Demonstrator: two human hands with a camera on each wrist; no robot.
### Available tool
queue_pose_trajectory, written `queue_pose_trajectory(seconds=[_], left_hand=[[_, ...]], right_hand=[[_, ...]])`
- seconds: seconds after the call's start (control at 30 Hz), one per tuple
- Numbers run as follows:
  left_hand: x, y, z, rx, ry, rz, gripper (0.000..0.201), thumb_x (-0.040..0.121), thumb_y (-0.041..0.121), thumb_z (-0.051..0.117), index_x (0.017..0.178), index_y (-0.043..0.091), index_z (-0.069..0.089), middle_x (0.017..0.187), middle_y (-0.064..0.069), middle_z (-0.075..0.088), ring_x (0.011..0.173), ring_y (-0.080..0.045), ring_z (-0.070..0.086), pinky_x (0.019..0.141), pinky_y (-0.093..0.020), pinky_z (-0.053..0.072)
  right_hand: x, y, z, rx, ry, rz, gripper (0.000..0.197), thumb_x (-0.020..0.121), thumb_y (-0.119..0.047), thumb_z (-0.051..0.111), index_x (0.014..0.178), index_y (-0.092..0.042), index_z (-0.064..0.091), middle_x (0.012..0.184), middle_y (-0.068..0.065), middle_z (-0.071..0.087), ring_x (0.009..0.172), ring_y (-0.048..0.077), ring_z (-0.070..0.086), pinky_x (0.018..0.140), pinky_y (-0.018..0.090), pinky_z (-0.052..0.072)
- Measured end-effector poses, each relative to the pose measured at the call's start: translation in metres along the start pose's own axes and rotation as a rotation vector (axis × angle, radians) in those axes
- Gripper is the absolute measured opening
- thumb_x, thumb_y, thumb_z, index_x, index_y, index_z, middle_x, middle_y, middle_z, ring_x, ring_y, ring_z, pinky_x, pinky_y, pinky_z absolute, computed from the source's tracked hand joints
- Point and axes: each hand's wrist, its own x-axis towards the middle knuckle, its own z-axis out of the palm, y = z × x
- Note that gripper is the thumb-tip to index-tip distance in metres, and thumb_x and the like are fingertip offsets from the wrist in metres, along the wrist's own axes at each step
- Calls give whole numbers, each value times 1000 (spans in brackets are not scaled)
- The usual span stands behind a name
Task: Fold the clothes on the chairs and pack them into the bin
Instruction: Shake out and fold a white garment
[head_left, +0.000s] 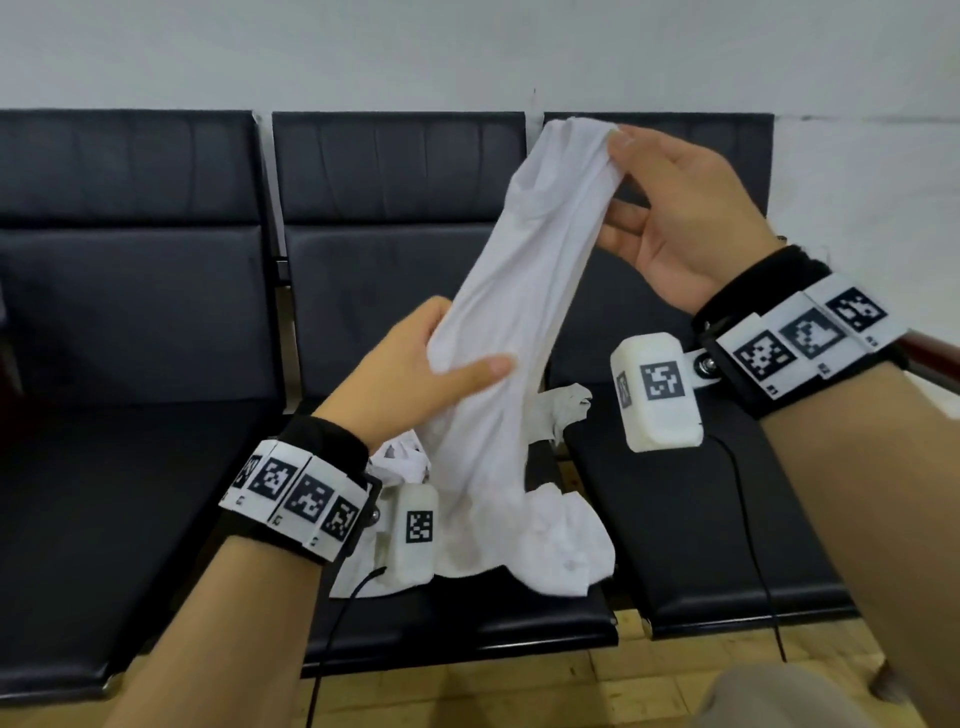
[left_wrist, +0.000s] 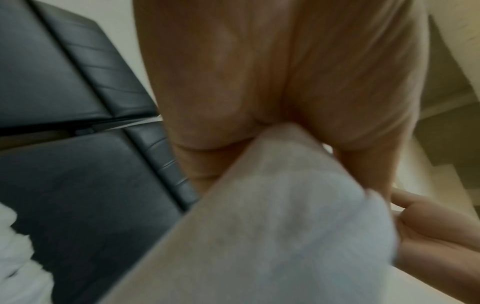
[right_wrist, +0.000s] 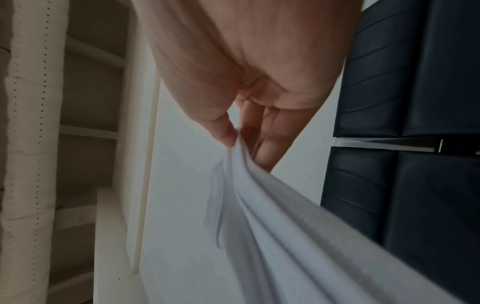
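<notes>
No readable text anywhere on my feed, just black-and-white square marker tags on both wristbands (head_left: 298, 496). The white garment (head_left: 511, 291) is soft, thin, wrinkly knit, stretched into a long bunched strip above the middle black padded chair (head_left: 363, 291), its tail heaped on the seat. My right hand (head_left: 691, 218) pinches the top edge; my left hand (head_left: 410, 364) has its grip wrapped around the middle.

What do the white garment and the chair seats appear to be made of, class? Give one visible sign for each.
White garment: thin, soft fabric, probably cotton knit; it drapes and gathers into folds between both hands. Chair seats: black padded leather or vinyl, which one unclear; smooth with a slight sheen and stitched panels.
</notes>
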Motion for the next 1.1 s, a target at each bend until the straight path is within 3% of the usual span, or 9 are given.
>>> queue_pose_trajectory(seconds=[0.07, 0.2, 0.3, 0.37, 0.57, 0.67, 0.87, 1.0, 1.1], left_hand=[[-4, -5, 3, -44, -175, -111, 48, 84, 47, 82, 126, 33, 63, 116, 16, 73, 102, -1, 70, 92, -29, 59], [-14, -7, 7, 61, -389, -209, 23, 99, 46, 60, 94, 26, 69, 67, 23, 69, 55, 1, 61, 55, -15, 48], [-15, -9, 9, -168, -335, -187, 46, 100, 53, 56, 103, 12, 75, 95, 5, 80, 87, -16, 75, 86, -30, 60], [-15, -7, 11, -408, -204, -144, 54, 96, 51, 57, 117, 4, 72, 118, -12, 76, 115, -28, 71, 107, -45, 52], [-9, 4, 2, -732, 56, -104, 43, 91, 44, 55, 119, 14, 71, 121, -11, 74, 117, -28, 70, 104, -57, 52], [-7, 6, 0, -662, 80, -71, 33, 90, 39, 62, 105, 14, 76, 108, -12, 75, 105, -28, 71, 101, -60, 52], [-4, 14, -9, -472, 124, 126, 34, 92, 27, 73, 124, 18, 66, 126, -5, 73, 121, -24, 68, 105, -52, 52], [-1, 22, -7, -328, 147, 141, 28, 97, 34, 67, 122, 22, 66, 121, 1, 75, 116, -18, 70, 102, -50, 55], [0, 25, -1, -209, 176, 110, 36, 101, 45, 61, 125, 19, 66, 116, 6, 75, 112, -11, 70, 100, -48, 56]], right_hand=[[2, 2, 2, 4, 8, 11, 28, 105, -20, 57, 130, -7, 64, 100, 2, 75, 86, 20, 75, 76, 32, 60], [8, 4, 2, 23, 25, 16, 26, 105, -19, 57, 128, -8, 64, 102, 4, 75, 86, 19, 75, 74, 31, 60], [16, 20, -3, -13, 67, 46, 22, 106, -20, 56, 124, -10, 66, 100, 2, 75, 85, 16, 74, 76, 33, 61], [17, 42, -5, -99, 47, 114, 22, 105, -21, 55, 121, -12, 66, 99, 3, 75, 89, 19, 74, 82, 40, 62], [-38, 132, -23, -470, -140, 488, 43, 101, -65, 46, 107, -25, 61, 87, -2, 69, 68, 8, 69, 66, 34, 58], [-60, 145, -28, -635, -119, 340, 45, 98, -67, 45, 107, -26, 63, 97, -5, 71, 90, 16, 68, 93, 47, 58], [-74, 121, -22, -538, -126, -110, 42, 101, -52, 49, 84, -18, 65, 89, -1, 67, 87, 20, 66, 83, 40, 55], [-78, 129, -21, -620, -239, -96, 56, 82, -89, 40, 89, -40, 68, 101, -18, 64, 96, 5, 64, 86, 26, 50], [-79, 122, -16, -532, -255, -115, 56, 87, -77, 49, 98, -28, 72, 108, -17, 65, 106, 5, 64, 89, 21, 52]])
